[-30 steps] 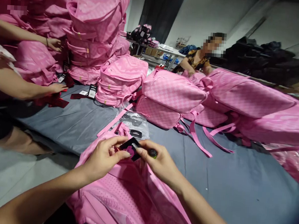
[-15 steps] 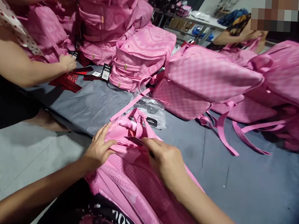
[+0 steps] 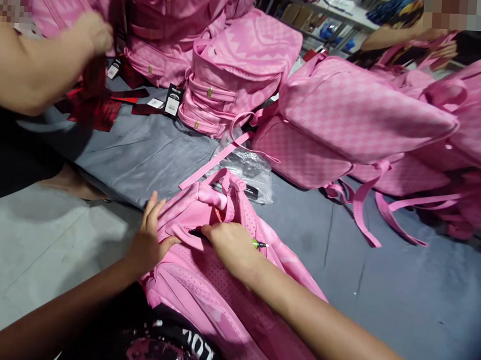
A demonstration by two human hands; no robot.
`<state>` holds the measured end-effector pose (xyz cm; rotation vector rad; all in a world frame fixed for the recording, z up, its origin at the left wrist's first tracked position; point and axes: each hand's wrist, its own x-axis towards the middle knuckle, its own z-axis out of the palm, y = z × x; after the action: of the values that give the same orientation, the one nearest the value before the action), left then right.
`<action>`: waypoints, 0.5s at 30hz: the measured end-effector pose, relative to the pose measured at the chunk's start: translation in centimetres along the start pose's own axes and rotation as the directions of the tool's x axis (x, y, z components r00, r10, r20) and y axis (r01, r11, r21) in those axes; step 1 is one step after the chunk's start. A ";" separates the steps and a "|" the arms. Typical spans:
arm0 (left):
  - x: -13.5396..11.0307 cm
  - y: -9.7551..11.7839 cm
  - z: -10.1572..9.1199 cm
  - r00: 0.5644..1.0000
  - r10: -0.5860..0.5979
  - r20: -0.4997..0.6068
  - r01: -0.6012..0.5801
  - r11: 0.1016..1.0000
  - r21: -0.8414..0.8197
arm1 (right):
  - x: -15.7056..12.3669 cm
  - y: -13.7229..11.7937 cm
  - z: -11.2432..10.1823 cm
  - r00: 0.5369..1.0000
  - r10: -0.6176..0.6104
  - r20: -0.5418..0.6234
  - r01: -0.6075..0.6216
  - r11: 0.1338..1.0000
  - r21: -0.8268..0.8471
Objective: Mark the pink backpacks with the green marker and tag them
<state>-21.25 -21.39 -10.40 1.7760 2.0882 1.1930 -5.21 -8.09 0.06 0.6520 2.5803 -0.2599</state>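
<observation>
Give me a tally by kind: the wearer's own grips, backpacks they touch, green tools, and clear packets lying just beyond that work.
Grips (left grip, right grip): 2
Touched pink backpack: 1
Green tool, in the right grip: 1
Clear packet: 1
Total: 5

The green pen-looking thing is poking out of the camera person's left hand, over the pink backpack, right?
Not quite: it's the other hand. The head view shows the green pen-looking thing poking out of the right hand, over the pink backpack. The left hand is spread at the bag's edge.
</observation>
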 end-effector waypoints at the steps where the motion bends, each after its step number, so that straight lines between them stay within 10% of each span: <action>1: -0.1 -0.3 0.1 0.998 -0.059 0.024 0.058 0.998 0.018 | -0.1 -0.1 -0.1 1.000 -0.009 0.016 0.009 1.000 -0.002; 8: -0.3 -1.3 0.2 0.997 -0.067 0.048 0.065 0.997 0.041 | -0.3 -1.5 -1.4 0.994 0.043 -0.097 -0.041 0.999 0.021; 15: -0.1 -1.7 -0.5 0.952 -0.276 0.133 0.270 0.961 0.064 | 3.1 -2.0 -0.8 0.963 -0.168 -0.211 0.197 0.972 0.125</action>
<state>-22.82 -21.73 -11.22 1.4764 2.2019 0.9257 -8.91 -8.37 -0.57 0.5110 2.8395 -0.4679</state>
